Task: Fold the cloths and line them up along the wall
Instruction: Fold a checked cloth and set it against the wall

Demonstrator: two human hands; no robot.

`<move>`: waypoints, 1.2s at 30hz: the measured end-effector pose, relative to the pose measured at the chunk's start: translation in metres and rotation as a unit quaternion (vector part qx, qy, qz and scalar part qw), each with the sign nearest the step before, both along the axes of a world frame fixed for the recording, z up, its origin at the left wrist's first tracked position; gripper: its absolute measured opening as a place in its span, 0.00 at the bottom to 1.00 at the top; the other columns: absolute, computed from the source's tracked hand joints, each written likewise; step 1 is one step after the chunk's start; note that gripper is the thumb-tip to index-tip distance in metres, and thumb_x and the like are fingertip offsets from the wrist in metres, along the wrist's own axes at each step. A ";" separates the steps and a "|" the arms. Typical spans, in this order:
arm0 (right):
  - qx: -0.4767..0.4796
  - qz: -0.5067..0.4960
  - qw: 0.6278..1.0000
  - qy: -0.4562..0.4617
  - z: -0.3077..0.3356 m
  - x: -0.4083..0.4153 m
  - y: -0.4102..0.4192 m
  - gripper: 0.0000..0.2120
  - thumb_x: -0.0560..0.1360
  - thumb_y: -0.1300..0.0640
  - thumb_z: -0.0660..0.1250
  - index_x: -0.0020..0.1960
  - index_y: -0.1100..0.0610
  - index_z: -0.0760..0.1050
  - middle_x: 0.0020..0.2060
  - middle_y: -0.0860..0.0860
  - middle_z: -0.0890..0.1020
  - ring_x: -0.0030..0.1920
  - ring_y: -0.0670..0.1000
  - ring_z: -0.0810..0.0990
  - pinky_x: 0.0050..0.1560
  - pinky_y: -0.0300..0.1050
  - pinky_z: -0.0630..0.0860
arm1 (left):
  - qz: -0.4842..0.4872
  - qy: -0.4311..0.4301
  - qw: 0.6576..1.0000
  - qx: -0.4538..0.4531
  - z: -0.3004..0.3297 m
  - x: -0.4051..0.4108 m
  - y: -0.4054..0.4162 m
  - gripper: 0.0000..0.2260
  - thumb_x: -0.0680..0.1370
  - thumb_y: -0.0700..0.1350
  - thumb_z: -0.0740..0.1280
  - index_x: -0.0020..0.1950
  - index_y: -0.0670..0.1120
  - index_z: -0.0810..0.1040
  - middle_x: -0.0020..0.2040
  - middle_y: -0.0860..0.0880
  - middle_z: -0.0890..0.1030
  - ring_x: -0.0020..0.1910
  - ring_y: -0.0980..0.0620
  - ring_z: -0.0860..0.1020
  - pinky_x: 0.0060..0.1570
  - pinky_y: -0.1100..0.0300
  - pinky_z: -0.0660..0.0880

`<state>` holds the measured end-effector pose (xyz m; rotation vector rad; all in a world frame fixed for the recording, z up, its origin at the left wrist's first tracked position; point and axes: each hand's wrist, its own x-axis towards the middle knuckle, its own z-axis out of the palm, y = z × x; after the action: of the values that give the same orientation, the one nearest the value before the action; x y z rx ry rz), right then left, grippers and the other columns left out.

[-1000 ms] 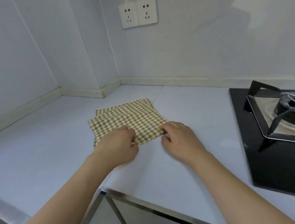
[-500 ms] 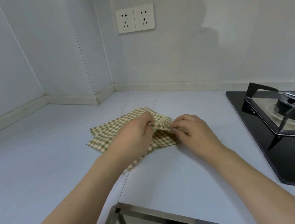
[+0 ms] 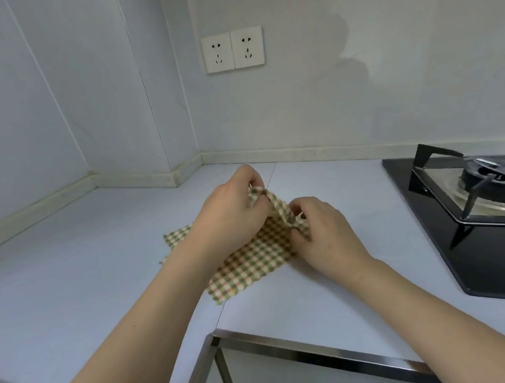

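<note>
Before you runs the pale bench (image 3: 68, 268), meeting the wall (image 3: 355, 60) along a low upstand at the back and turning a corner to your left. At your right edge a black gas hob (image 3: 479, 248) is set into the bench, with a dark pan support (image 3: 488, 176) standing over its burner. Near the middle of the bench, well short of the wall, lies the green-and-cream checked cloth (image 3: 251, 264); most of it rests flat, its near corner pointing toward you, while its far edge is lifted off the surface into a raised fold. Another checked edge shows to the left beneath your forearm, though you cannot tell whether it is a second cloth or a layer of the same one. Your left hand (image 3: 232, 214) is over the cloth, its fingers (image 3: 253, 179) curled and pinching the raised edge at its highest point. Your right hand (image 3: 322, 231) sits just beside it, lower and nearer the hob, its fingers (image 3: 300, 210) also curled and pinching the same lifted edge. On the wall above, a pair of white sockets (image 3: 233, 51) sits side by side.
</note>
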<state>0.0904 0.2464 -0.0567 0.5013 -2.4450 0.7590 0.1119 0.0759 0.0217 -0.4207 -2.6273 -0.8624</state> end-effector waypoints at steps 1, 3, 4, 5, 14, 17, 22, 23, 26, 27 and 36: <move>-0.007 -0.010 1.000 0.011 0.001 0.003 0.001 0.13 0.73 0.60 0.64 0.56 0.55 0.72 0.49 0.49 0.77 0.49 0.53 0.75 0.52 0.51 0.72 | -0.001 -0.001 1.000 0.016 0.006 0.005 0.002 0.03 0.77 0.46 0.62 0.49 0.53 0.69 0.41 0.45 0.79 0.35 0.48 0.75 0.34 0.51 0.71; -0.022 -0.016 0.999 0.019 0.007 0.013 0.004 0.08 0.73 0.63 0.61 0.51 0.55 0.73 0.43 0.48 0.76 0.43 0.51 0.74 0.46 0.49 0.72 | 0.001 0.003 0.999 0.039 0.018 0.017 0.005 0.05 0.76 0.44 0.62 0.47 0.55 0.69 0.44 0.45 0.80 0.37 0.47 0.77 0.36 0.49 0.74; -0.025 -0.016 0.999 0.017 0.013 0.019 0.006 0.07 0.73 0.62 0.61 0.49 0.54 0.72 0.42 0.47 0.75 0.41 0.50 0.73 0.43 0.48 0.71 | -0.001 0.008 0.999 0.048 0.024 0.022 0.006 0.06 0.75 0.43 0.62 0.46 0.55 0.69 0.44 0.45 0.80 0.37 0.47 0.76 0.36 0.49 0.74; -0.026 -0.011 1.000 0.008 0.020 0.024 0.009 0.06 0.74 0.62 0.60 0.47 0.53 0.71 0.41 0.46 0.74 0.40 0.49 0.73 0.41 0.47 0.71 | -0.005 0.013 0.998 0.054 0.031 0.027 0.006 0.07 0.75 0.42 0.62 0.45 0.55 0.70 0.43 0.47 0.79 0.35 0.48 0.76 0.34 0.50 0.73; -0.329 0.113 0.938 -0.001 0.145 0.058 0.062 0.11 0.79 0.63 0.63 0.42 0.51 0.78 0.28 0.41 0.79 0.28 0.39 0.75 0.32 0.33 0.72 | -0.129 -0.070 0.956 0.255 0.108 0.059 -0.024 0.03 0.75 0.41 0.70 0.43 0.48 0.78 0.35 0.48 0.74 0.28 0.52 0.69 0.27 0.62 0.64; -0.324 0.089 0.942 0.008 0.162 0.054 0.076 0.09 0.79 0.61 0.64 0.43 0.50 0.78 0.30 0.42 0.78 0.25 0.40 0.73 0.30 0.33 0.71 | -0.113 -0.096 0.962 0.229 0.110 0.044 -0.034 0.02 0.76 0.43 0.69 0.46 0.46 0.79 0.36 0.47 0.74 0.32 0.49 0.70 0.31 0.58 0.66; -0.135 -0.036 0.990 -0.009 0.139 0.017 0.074 0.11 0.79 0.62 0.61 0.49 0.52 0.81 0.42 0.46 0.82 0.38 0.39 0.78 0.39 0.37 0.74 | 0.021 -0.058 0.995 0.078 0.075 0.006 -0.030 0.09 0.79 0.43 0.63 0.49 0.45 0.83 0.38 0.45 0.82 0.34 0.49 0.79 0.34 0.60 0.77; -0.121 -0.047 0.991 -0.033 0.133 0.010 0.072 0.11 0.79 0.62 0.60 0.49 0.53 0.81 0.43 0.48 0.82 0.38 0.44 0.80 0.38 0.38 0.76 | 0.029 -0.041 0.997 0.052 0.067 -0.001 -0.030 0.10 0.80 0.43 0.61 0.51 0.46 0.83 0.41 0.45 0.83 0.38 0.48 0.80 0.38 0.58 0.78; -0.120 -0.063 0.989 -0.064 0.115 -0.001 0.066 0.13 0.78 0.65 0.58 0.49 0.55 0.81 0.45 0.52 0.83 0.36 0.51 0.81 0.38 0.43 0.78 | 0.051 0.021 0.998 -0.002 0.046 -0.015 -0.031 0.12 0.81 0.44 0.60 0.57 0.48 0.82 0.51 0.52 0.80 0.46 0.49 0.80 0.50 0.51 0.78; -0.108 -0.073 0.990 -0.060 0.108 -0.003 0.065 0.14 0.77 0.66 0.57 0.49 0.55 0.81 0.46 0.52 0.83 0.38 0.51 0.80 0.42 0.44 0.78 | 0.051 0.045 0.998 -0.016 0.039 -0.015 -0.031 0.12 0.81 0.44 0.60 0.58 0.49 0.82 0.53 0.52 0.78 0.49 0.50 0.78 0.52 0.52 0.77; 0.071 0.008 0.993 -0.091 -0.009 0.049 0.080 0.12 0.72 0.64 0.63 0.45 0.50 0.81 0.44 0.40 0.79 0.51 0.46 0.76 0.51 0.38 0.68 | -0.099 0.052 0.976 -0.186 -0.078 0.035 -0.046 0.17 0.74 0.47 0.56 0.52 0.50 0.83 0.49 0.54 0.80 0.47 0.53 0.77 0.49 0.53 0.77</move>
<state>0.1394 0.3262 -0.0660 0.5270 -2.6811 0.6645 0.1471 0.0297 -0.0564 -0.8133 -2.6790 -0.3825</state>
